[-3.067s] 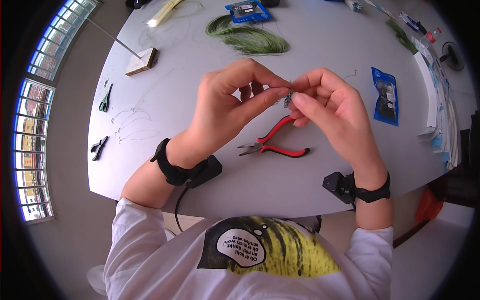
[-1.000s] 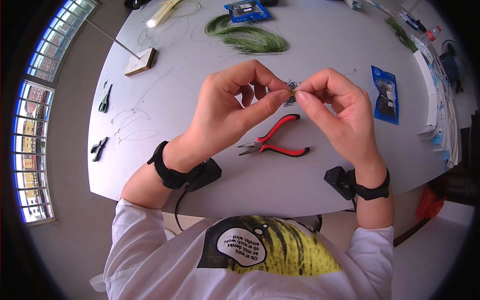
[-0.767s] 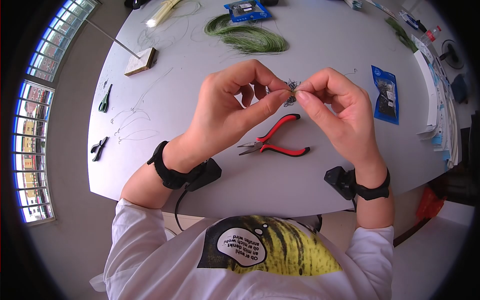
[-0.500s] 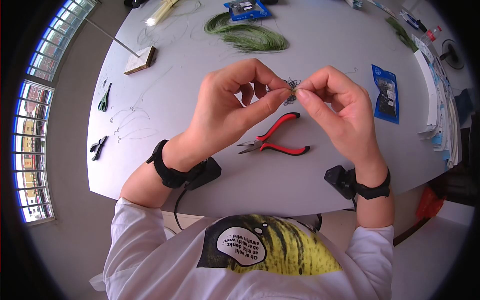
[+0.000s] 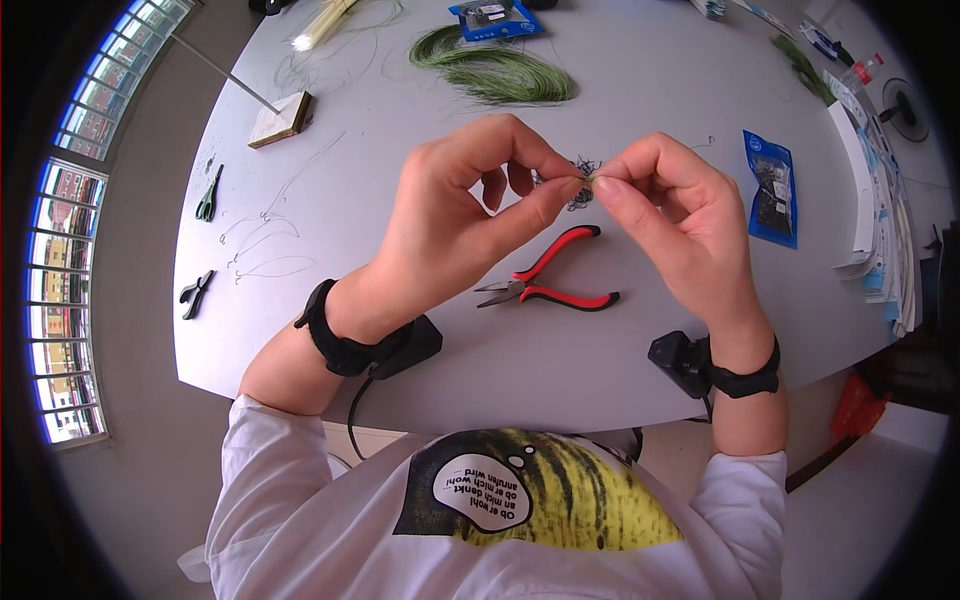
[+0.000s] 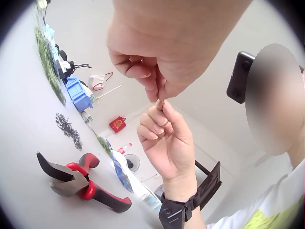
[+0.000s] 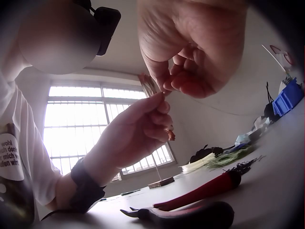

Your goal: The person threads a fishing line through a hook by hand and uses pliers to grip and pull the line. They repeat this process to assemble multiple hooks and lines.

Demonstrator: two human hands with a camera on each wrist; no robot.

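My left hand [image 5: 455, 195] and right hand [image 5: 685, 220] meet fingertip to fingertip above the table, each pinching a tiny yellowish-green strand [image 5: 587, 183] between thumb and index finger. Most of it is hidden by the fingers, and I cannot tell its exact kind. A thin line [image 7: 214, 107] runs off from the fingertips in the right wrist view. Behind the fingertips in the head view lies a pile of small dark hook-like pieces [image 6: 69, 130] on the tabletop. Red-and-black pliers [image 5: 572, 300] lie below the hands with their jaws spread.
A green strand bundle [image 5: 490, 70] and a blue packet [image 5: 497, 19] lie at the back; another blue packet [image 5: 770, 190] is at right. Along the left are a wooden block with a rod [image 5: 279, 120], two small snips [image 5: 197, 295] and hooked line loops [image 5: 275, 268]. Papers [image 5: 890, 230] line the right edge.
Since about three seconds ago, the right hand has shifted slightly right, and the fingertips now meet end to end instead of overlapping. Over the last second both hands are nearly still.
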